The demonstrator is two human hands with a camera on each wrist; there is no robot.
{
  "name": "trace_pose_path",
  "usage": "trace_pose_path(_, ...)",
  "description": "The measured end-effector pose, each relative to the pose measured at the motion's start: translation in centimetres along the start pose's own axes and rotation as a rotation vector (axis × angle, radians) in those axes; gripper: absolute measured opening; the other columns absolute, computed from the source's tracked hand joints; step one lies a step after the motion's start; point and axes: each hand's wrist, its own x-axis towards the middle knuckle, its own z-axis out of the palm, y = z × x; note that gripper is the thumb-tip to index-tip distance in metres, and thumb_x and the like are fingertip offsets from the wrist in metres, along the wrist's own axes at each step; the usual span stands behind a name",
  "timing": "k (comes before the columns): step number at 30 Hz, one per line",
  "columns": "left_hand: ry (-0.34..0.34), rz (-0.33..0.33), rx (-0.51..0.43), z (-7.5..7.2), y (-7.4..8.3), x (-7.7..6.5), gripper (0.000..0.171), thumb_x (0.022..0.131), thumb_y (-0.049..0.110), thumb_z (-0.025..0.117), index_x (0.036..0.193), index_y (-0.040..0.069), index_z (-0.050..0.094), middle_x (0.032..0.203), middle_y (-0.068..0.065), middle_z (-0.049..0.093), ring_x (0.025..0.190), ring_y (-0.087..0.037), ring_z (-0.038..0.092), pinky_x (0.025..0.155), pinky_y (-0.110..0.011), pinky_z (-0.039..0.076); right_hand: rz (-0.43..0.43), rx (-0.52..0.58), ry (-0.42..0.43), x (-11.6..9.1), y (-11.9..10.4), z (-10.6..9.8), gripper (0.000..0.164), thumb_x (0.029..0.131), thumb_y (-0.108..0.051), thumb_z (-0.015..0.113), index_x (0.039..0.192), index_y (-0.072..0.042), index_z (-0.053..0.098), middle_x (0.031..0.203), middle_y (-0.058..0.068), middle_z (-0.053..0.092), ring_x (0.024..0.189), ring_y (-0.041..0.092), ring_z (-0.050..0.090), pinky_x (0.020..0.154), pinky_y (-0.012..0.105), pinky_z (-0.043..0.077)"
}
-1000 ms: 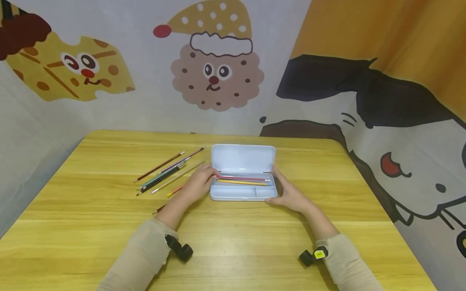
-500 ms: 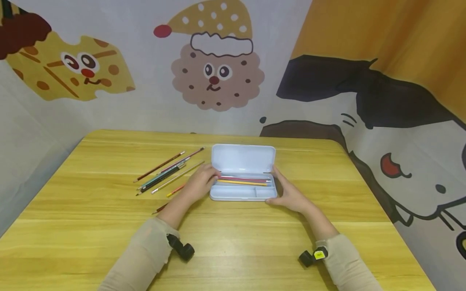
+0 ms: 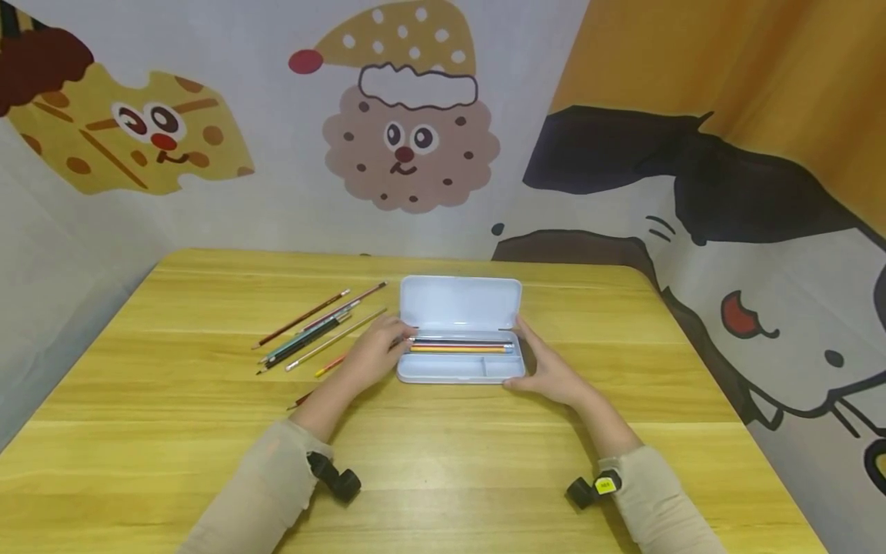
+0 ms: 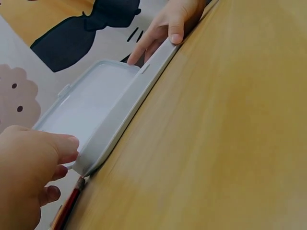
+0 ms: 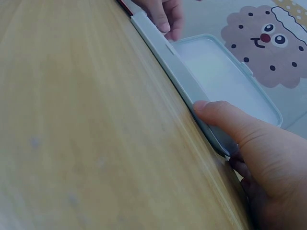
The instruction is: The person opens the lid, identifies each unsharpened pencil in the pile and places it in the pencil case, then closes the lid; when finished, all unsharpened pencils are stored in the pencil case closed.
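A pale blue-white pencil case (image 3: pixel 443 370) lies with its lid raised, its back compartment holding several pencils (image 3: pixel 457 349) side by side. My left hand (image 3: pixel 377 350) is at the case's left end, fingertips bent in over the pencil ends; I cannot tell whether it pinches one. In the left wrist view, the thumb of this left hand (image 4: pixel 33 163) reaches over the rim, with other fingers curled below. At the right end, my right hand (image 3: pixel 550 369) grips the case, thumb on the front corner (image 5: pixel 206 106) and the other fingers round behind.
Left of the case, several loose pencils (image 3: pixel 304 342) lie slanted on the wooden table (image 3: pixel 443 477), a few partly hidden by the left forearm. One red pencil (image 4: pixel 69 203) shows close by the case's left corner. Behind the table hangs a printed cloth (image 3: pixel 277 223).
The pencils in the back compartment have shifted, now lying straighter and closer together, with a dark one showing behind the yellow one. Both hands stay nearly in place.
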Motion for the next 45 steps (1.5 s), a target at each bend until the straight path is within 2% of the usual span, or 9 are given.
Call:
trace_pose_path(3, 0.018, 0.018, -0.03, -0.3, 0.2, -0.3, 0.019, 0.09, 0.004, 0.066, 0.108, 0.002, 0.069, 0.103, -0.006, 0.064, 0.091, -0.019, 0.057, 0.077, -0.032, 0.05, -0.002, -0.008, 0.005, 0.1, 0.8, 0.1, 0.119, 0.072, -0.033, 0.085, 0.155, -0.021, 0.002, 0.151, 0.012, 0.029, 0.141, 0.03, 0.017, 0.112, 0.052, 0.011)
trace_pose_path(6, 0.028, 0.028, -0.05, -0.7, 0.4, -0.7, 0.021, 0.089, 0.005, 0.068, 0.11, 0.002, 0.069, 0.104, -0.006, 0.063, 0.087, -0.018, 0.056, 0.072, -0.031, 0.05, 0.003, -0.01, 0.007, 0.1, 0.8, 0.1, 0.119, 0.072, -0.031, 0.086, 0.155, -0.02, 0.002, 0.151, 0.012, 0.029, 0.141, 0.03, 0.018, 0.112, 0.052, 0.011)
trace_pose_path(10, 0.036, 0.01, -0.064, -1.6, 0.4, -1.8, 0.023, 0.09, 0.009, 0.068, 0.112, 0.002, 0.069, 0.112, -0.01, 0.062, 0.089, -0.019, 0.057, 0.073, -0.034, 0.051, 0.006, -0.006, 0.006, 0.1, 0.7, 0.1, 0.119, 0.072, -0.03, 0.086, 0.155, -0.019, 0.002, 0.151, 0.013, 0.029, 0.14, 0.031, 0.018, 0.112, 0.052, 0.011)
trace_pose_path(14, 0.053, -0.001, -0.055, -2.6, 0.0, -3.0, 0.021, 0.089, 0.011, 0.069, 0.109, 0.004, 0.069, 0.113, -0.01, 0.063, 0.093, -0.021, 0.058, 0.076, -0.037, 0.052, 0.007, -0.002, 0.005, 0.1, 0.7, 0.1, 0.119, 0.071, -0.029, 0.086, 0.155, -0.018, 0.002, 0.151, 0.014, 0.029, 0.14, 0.031, 0.018, 0.112, 0.052, 0.01)
trace_pose_path(18, 0.082, 0.017, -0.03, -3.8, -0.7, -4.0, 0.02, 0.086, 0.007, 0.072, 0.105, 0.004, 0.07, 0.107, -0.007, 0.065, 0.094, -0.022, 0.057, 0.077, -0.038, 0.051, 0.015, -0.005, 0.006, 0.2, 0.7, 0.1, 0.119, 0.072, -0.03, 0.086, 0.155, -0.019, 0.002, 0.151, 0.012, 0.029, 0.141, 0.029, 0.018, 0.112, 0.051, 0.01)
trace_pose_path(22, 0.118, 0.03, 0.017, -5.0, -1.5, -5.0, 0.022, 0.084, 0.007, 0.074, 0.105, 0.003, 0.07, 0.102, -0.006, 0.066, 0.089, -0.022, 0.057, 0.072, -0.038, 0.051, 0.016, -0.01, 0.006, 0.1, 0.8, 0.0, 0.119, 0.072, -0.03, 0.086, 0.155, -0.019, 0.002, 0.152, 0.012, 0.028, 0.141, 0.029, 0.018, 0.112, 0.05, 0.011)
trace_pose_path(32, 0.127, -0.047, 0.039, -7.7, -4.2, -8.0, 0.025, 0.086, 0.007, 0.072, 0.109, 0.001, 0.068, 0.105, -0.011, 0.065, 0.094, -0.028, 0.059, 0.075, -0.043, 0.054, 0.0, -0.013, 0.002, 0.1, 0.6, 0.0, 0.119, 0.072, -0.03, 0.086, 0.155, -0.018, 0.002, 0.151, 0.011, 0.029, 0.141, 0.028, 0.017, 0.112, 0.05, 0.01)
trace_pose_path(40, 0.159, -0.072, 0.076, -8.9, -5.8, -10.1, 0.021, 0.084, 0.005, 0.073, 0.105, 0.001, 0.069, 0.091, -0.004, 0.063, 0.078, -0.017, 0.049, 0.062, -0.027, 0.045, 0.0, -0.009, 0.003, 0.1, 0.6, 0.0, 0.118, 0.072, -0.029, 0.086, 0.155, -0.018, 0.002, 0.151, 0.011, 0.029, 0.14, 0.027, 0.018, 0.112, 0.05, 0.01)
trace_pose_path(45, 0.172, -0.097, 0.101, -9.2, -6.3, -11.0, 0.019, 0.083, 0.002, 0.074, 0.101, 0.001, 0.07, 0.091, -0.004, 0.063, 0.079, -0.017, 0.051, 0.064, -0.027, 0.046, 0.001, -0.011, 0.003, 0.1, 0.6, 0.0, 0.119, 0.072, -0.03, 0.086, 0.155, -0.019, 0.001, 0.152, 0.011, 0.028, 0.141, 0.027, 0.018, 0.113, 0.05, 0.01)
